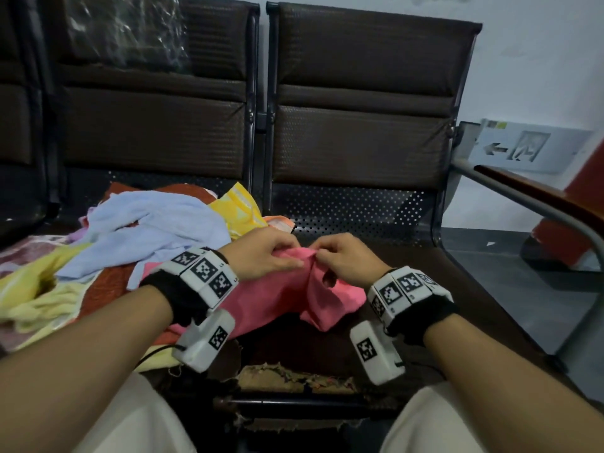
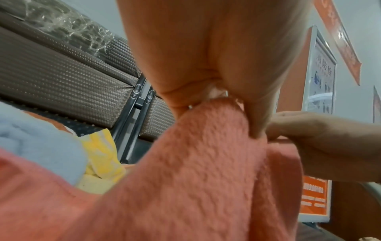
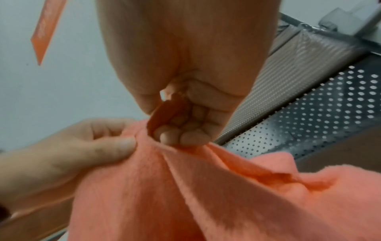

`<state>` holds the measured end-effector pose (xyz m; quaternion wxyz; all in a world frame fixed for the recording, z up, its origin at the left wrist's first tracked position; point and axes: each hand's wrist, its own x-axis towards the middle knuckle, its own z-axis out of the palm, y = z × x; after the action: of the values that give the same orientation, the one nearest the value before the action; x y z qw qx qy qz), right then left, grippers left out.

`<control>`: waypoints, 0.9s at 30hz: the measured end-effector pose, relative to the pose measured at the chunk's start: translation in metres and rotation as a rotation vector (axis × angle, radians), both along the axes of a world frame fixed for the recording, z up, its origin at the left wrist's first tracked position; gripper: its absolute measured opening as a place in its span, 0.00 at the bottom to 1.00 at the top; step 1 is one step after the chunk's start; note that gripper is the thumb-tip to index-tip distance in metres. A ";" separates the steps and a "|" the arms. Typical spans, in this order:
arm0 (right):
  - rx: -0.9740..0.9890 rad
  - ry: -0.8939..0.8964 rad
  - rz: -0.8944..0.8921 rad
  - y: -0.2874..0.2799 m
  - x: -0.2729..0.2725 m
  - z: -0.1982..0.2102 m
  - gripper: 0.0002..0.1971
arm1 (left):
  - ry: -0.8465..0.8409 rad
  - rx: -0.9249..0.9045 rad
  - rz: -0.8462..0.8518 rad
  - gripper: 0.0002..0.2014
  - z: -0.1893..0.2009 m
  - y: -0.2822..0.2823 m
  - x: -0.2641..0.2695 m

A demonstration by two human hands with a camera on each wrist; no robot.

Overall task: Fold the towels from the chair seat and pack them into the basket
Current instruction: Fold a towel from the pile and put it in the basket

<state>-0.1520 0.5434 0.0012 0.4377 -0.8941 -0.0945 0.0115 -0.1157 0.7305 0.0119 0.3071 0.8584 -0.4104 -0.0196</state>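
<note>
Pink towel (image 1: 287,289) is pinched at its top edge by both hands, L hand (image 1: 261,256) & R hand (image 1: 346,256) nearly touching, cloth hanging bunched below them over the brown chair seat (image 1: 425,289). Step judged: edge being found before 1st fold; next, corners need to be spread apart. Unfolded towel pile (image 1: 130,230) is left of hands. Basket not seen.

Brown chair seats (image 1: 408,266), frame centre: heap of loose towels (image 1: 108,253) at left; pink towel (image 1: 287,299) at centre.
</note>
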 end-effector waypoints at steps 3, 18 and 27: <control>0.132 -0.078 -0.208 -0.008 0.010 -0.004 0.13 | -0.108 0.116 0.116 0.04 -0.002 0.015 0.006; 0.352 -0.104 -0.539 -0.031 0.004 -0.007 0.12 | 0.397 -0.423 0.368 0.20 0.017 0.006 -0.001; -0.011 -0.032 -0.018 -0.019 -0.012 0.016 0.12 | 0.835 -0.729 0.564 0.13 0.018 0.000 -0.004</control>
<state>-0.1645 0.5241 0.0169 0.4311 -0.8974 -0.0935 -0.0060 -0.1192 0.7308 0.0298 0.7083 0.6937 0.0065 -0.1305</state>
